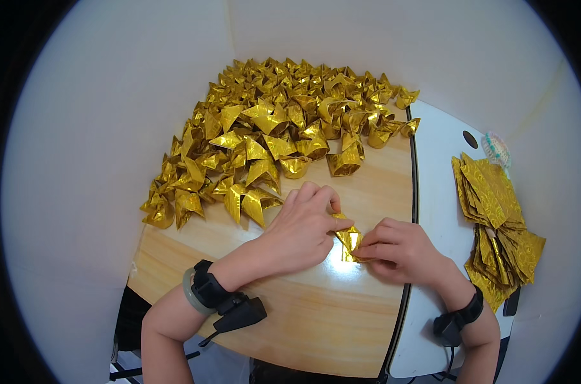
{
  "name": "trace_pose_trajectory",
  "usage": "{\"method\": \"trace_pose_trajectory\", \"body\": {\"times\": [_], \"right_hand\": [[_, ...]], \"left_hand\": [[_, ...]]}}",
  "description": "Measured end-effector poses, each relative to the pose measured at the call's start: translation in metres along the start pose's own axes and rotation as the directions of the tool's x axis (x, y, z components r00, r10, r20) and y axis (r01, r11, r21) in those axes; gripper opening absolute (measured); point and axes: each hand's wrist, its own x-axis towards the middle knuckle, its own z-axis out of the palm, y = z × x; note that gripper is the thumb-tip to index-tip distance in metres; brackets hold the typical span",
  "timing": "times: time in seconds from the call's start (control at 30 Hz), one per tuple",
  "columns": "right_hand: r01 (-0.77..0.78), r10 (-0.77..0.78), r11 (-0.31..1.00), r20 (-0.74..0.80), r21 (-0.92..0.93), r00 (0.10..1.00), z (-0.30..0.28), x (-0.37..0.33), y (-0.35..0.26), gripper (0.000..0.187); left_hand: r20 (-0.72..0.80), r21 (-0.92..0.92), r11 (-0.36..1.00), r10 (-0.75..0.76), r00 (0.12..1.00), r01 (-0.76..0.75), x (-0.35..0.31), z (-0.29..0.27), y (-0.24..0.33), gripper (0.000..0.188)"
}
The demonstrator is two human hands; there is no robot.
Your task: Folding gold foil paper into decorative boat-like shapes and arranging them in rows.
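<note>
A small piece of shiny gold foil paper (350,240), partly folded, lies on the wooden table top between my two hands. My left hand (306,227) has its fingers closed at the paper's upper left corner, one finger reaching across it. On the lower right side, my right hand (396,248) pinches the edge of the same paper. Fingers cover parts of it, so its full shape is hidden. Beyond my hands spreads a large heap of folded gold paper ingots (265,121), the closest ones just past my left hand.
Stacks of flat gold paper sheets (492,192) rest on the white table (434,153) at the right. A round brush-like object with coloured tips (496,149) stands behind them. Pale walls (124,89) enclose the sides and back. A black device (229,307) is strapped to my left wrist.
</note>
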Motion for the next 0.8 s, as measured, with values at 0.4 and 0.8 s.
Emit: {"method": "trace_pose_trajectory", "body": {"times": [0.4,0.8], "right_hand": [[-0.308,0.282,0.829,0.128,0.467,0.951,-0.002,-0.001,0.010,0.018],[-0.668,0.658,0.631,0.183,0.395,0.730,0.003,0.015,-0.005,0.019]], "left_hand": [[0.004,-0.017,0.998,-0.065,0.998,0.065,-0.002,0.001,0.005,0.043],[0.040,-0.122,0.985,-0.118,0.992,0.122,-0.001,0.003,-0.003,0.046]]}}
